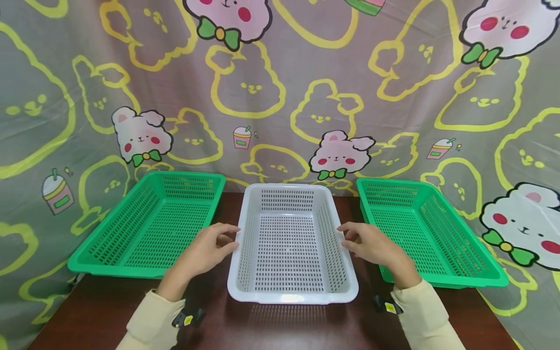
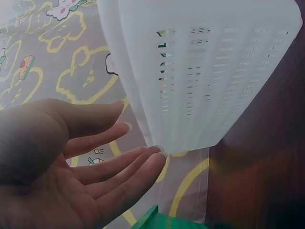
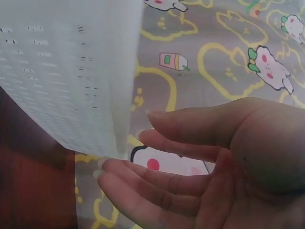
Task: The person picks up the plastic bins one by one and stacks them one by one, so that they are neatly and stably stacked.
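A white perforated plastic basket point(image 1: 288, 255) stands in the middle of the table in the head view, its rim upward and nothing inside. On its left side my left hand point(image 1: 209, 249) is at the rim, thumb and fingers spread apart. My right hand point(image 1: 369, 244) mirrors it at the right rim. In the left wrist view, the relaxed fingers point(image 2: 128, 176) reach close to the basket's outer wall point(image 2: 214, 71), with the thumb apart from it. The right wrist view has the fingertips point(image 3: 102, 162) right beside the lower end of the wall.
Green perforated baskets flank the white one: one at the left point(image 1: 162, 233), one at the right point(image 1: 415, 233). All stand on a dark reddish-brown table point(image 1: 280, 330). Behind hangs a grey patterned curtain point(image 1: 280, 131) with cartoon animals. Each wrist wears a small black device.
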A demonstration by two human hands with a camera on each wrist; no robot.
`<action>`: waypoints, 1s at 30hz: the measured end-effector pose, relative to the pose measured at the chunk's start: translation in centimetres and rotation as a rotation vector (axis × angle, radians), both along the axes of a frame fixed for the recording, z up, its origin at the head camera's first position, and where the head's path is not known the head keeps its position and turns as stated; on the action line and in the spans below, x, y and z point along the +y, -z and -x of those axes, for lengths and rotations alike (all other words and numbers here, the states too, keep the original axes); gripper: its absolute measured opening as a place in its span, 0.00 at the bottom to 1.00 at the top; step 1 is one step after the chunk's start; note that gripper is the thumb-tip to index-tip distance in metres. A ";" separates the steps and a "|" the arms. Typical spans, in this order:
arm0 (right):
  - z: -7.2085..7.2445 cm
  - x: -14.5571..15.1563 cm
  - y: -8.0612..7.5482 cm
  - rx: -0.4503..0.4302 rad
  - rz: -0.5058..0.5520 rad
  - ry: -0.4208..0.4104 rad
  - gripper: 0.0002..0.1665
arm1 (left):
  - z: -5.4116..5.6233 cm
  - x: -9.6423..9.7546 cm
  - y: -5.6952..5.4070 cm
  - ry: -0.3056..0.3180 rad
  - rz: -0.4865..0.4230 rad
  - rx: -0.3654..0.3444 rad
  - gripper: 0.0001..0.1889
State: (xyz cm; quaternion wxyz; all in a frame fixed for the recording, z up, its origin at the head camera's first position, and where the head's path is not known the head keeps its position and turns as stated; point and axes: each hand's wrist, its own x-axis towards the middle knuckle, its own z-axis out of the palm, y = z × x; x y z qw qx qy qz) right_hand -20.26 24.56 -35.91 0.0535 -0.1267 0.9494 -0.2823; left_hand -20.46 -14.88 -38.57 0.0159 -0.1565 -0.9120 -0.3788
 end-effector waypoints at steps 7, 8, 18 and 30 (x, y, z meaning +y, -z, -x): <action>0.3 0.9 -1.0 0.061 -0.037 -0.017 0.22 | -0.1 -0.5 -0.4 -0.022 0.033 0.014 0.20; 0.3 1.1 -1.3 0.070 -0.045 -0.021 0.21 | -0.1 -0.6 -0.5 -0.023 0.039 0.016 0.20; 0.4 1.9 -3.1 0.066 -0.074 -0.032 0.22 | 0.0 -2.1 -1.9 -0.005 0.045 0.055 0.19; 2.1 -0.9 -6.2 0.136 -0.108 -0.057 0.20 | 0.1 -5.0 -3.9 -0.017 0.088 0.085 0.22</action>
